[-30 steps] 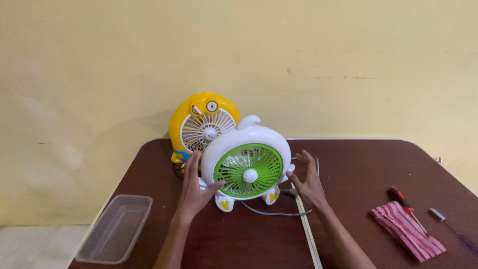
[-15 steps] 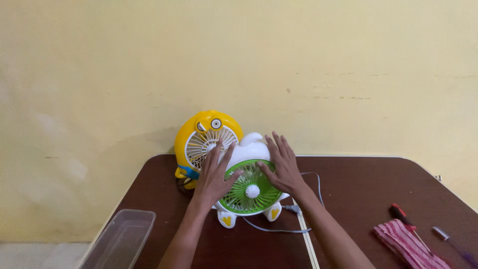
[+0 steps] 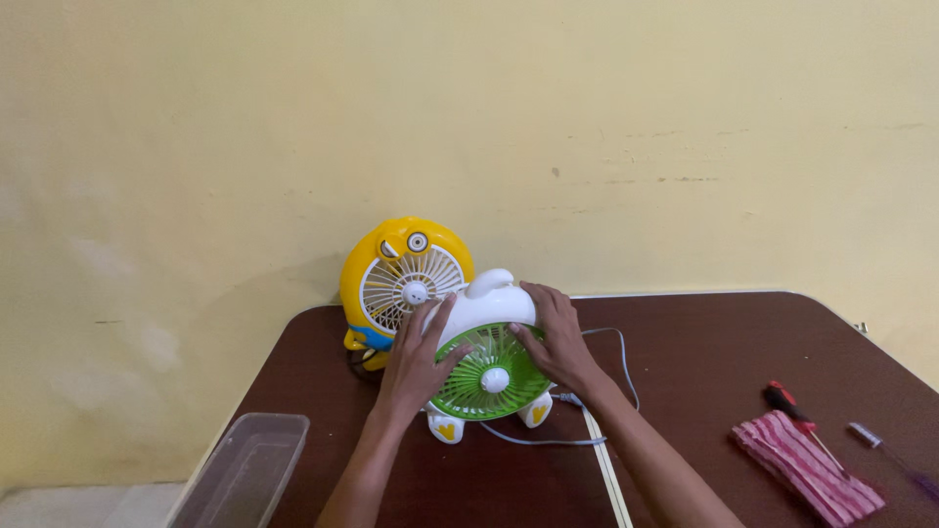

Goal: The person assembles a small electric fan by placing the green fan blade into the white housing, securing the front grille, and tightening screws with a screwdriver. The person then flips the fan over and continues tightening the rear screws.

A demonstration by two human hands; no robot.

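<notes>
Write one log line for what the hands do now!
left hand: on white-green fan | right hand: on fan | yellow fan: behind

Our count of what sits on the worktop [image 3: 685, 342]

We count two small fans, a white-and-green fan [image 3: 486, 357] and a yellow fan [image 3: 401, 269]; two hands on the white one, left hand [image 3: 416, 362] and right hand [image 3: 558, 342]; one clear plastic tub [image 3: 245, 469]; one striped cloth [image 3: 807, 467]; two screwdrivers [image 3: 787, 401] [image 3: 880, 445]; one grey cord [image 3: 616, 342].
</notes>
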